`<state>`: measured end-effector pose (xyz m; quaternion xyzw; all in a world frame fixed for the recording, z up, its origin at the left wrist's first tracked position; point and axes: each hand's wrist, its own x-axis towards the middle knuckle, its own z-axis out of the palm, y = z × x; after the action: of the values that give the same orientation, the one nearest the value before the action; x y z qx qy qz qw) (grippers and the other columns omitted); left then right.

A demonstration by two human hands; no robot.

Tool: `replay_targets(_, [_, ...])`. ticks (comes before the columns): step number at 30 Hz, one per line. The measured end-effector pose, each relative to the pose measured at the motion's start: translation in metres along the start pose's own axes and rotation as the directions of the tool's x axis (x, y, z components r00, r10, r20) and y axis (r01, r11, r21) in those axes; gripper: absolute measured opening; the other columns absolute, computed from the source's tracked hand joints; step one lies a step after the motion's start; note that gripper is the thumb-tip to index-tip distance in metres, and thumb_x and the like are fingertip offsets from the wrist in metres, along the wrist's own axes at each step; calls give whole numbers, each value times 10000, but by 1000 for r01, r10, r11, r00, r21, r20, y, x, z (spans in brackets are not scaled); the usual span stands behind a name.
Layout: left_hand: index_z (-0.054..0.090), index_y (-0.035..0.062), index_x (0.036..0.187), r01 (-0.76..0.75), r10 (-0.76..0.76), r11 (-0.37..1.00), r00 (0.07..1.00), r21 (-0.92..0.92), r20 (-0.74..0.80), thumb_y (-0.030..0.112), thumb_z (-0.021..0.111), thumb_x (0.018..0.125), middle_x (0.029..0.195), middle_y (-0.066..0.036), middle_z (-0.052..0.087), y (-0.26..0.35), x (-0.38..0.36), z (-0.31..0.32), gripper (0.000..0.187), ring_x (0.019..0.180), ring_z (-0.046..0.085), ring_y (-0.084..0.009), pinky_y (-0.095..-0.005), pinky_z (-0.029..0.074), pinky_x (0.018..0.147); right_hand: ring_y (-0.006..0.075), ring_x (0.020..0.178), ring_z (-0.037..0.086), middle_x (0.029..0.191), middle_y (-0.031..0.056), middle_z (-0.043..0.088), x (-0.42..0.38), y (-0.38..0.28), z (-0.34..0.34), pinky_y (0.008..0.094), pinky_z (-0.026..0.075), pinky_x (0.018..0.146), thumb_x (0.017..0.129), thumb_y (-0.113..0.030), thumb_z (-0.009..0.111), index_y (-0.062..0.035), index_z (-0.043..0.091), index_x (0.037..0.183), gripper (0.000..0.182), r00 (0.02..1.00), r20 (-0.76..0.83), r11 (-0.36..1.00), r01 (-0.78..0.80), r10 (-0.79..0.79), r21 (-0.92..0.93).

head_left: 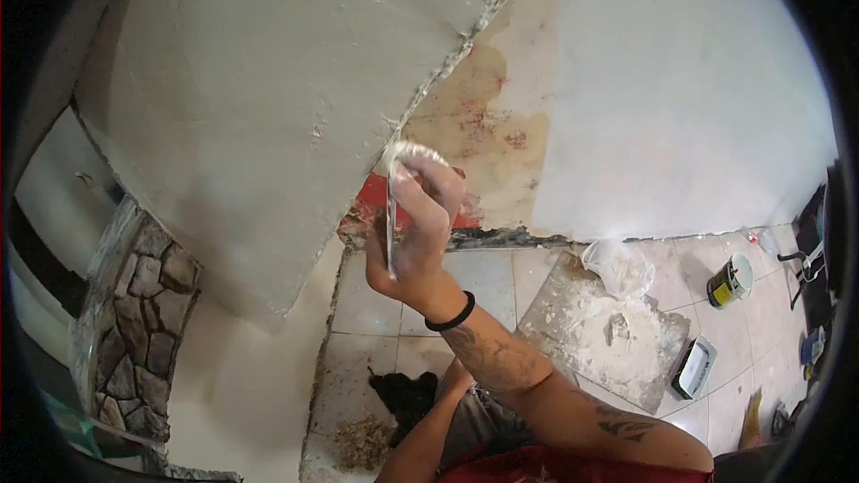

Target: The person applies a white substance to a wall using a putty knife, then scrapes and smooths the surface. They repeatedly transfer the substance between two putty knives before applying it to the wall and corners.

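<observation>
Raised against the wall, my right hand (428, 206) is closed on a thin flat blade (391, 224), seen nearly edge-on. White paste (416, 152) covers the fingertips and the top of the blade, beside the rough edge of the grey plaster layer (268, 98). Right of that edge, a stained beige and red patch (488, 116) of wall is exposed. My left hand (459, 377) is low near my knee, mostly hidden behind my right forearm, so its fingers cannot be made out.
On the tiled floor, a dusty board (573, 344) holds white powder beside a plastic bag (619, 268). A can (729, 281) and a black tray (694, 367) are farther right. Black cloth (407, 398) and crumbled debris (361, 443) lie below; stone facing (143, 326) is at left.
</observation>
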<state>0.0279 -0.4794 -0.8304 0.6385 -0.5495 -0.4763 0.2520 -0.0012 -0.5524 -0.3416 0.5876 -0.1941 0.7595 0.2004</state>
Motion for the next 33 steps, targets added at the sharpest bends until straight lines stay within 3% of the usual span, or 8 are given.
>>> replay_targets(4, [532,-4,1074,-240,245,956,970,167,-8,457,581,790,1042,-226,601,-30,16,12,544,1009,555,-393,-437,445,823,320,1139,403,1267,204,350,6,9,-20,417,327,985,604,89,479,-10,322,1271,692,990,-137,999,-22,15,-50])
replay_targets(8, [545,2,1065,47,-49,997,999,66,23,481,580,783,1040,-222,605,11,-6,-8,557,1011,557,-388,-445,438,835,310,1199,354,1276,191,309,52,17,-28,425,320,1007,639,79,424,7,265,1300,684,981,-192,997,-7,22,75])
replay_targets(14, [545,9,1069,1,0,999,1000,49,-16,469,588,780,1039,-221,601,-2,3,1,544,996,558,-394,-450,437,833,309,1211,331,1271,189,279,57,20,-10,413,289,1030,583,99,393,10,261,1298,732,989,-88,992,118,-121,-39])
replay_targets(19, [534,-12,1065,79,-80,994,997,74,0,442,596,773,1043,-249,587,13,-4,-4,543,988,553,-408,-444,436,840,380,1075,434,1176,193,418,24,15,13,437,372,918,567,122,579,-34,439,1203,670,958,-204,968,165,-203,-187])
replay_targets(24, [523,-35,1079,-203,194,961,979,190,61,399,597,764,1038,-266,582,-17,14,4,542,984,555,-412,-444,436,848,333,1120,428,1224,213,395,-14,6,5,421,328,978,651,98,506,-9,421,1221,587,968,-226,994,-96,106,54])
replay_targets(29, [532,-26,1082,12,-12,997,1000,74,-4,418,603,768,1036,-256,592,32,-19,-19,548,981,565,-404,-442,444,841,274,1144,420,1270,188,363,47,6,-38,396,380,962,638,68,422,30,238,1342,728,933,-286,967,-164,216,195])
replay_targets(31, [516,-15,1126,38,-41,996,998,84,38,435,589,784,1092,-246,566,49,-28,-27,570,1028,539,-392,-435,426,871,260,1124,433,1258,178,369,72,12,-45,372,401,937,648,60,428,31,239,1342,720,987,-157,998,-31,22,-53])
replay_targets(33, [480,2,1214,118,-122,992,981,39,152,462,559,814,1203,-231,511,57,-29,-33,615,1121,485,-372,-424,390,929,245,1124,427,1260,165,349,73,18,-38,359,400,931,628,78,431,16,257,1336,732,995,-98,999,-10,15,49])
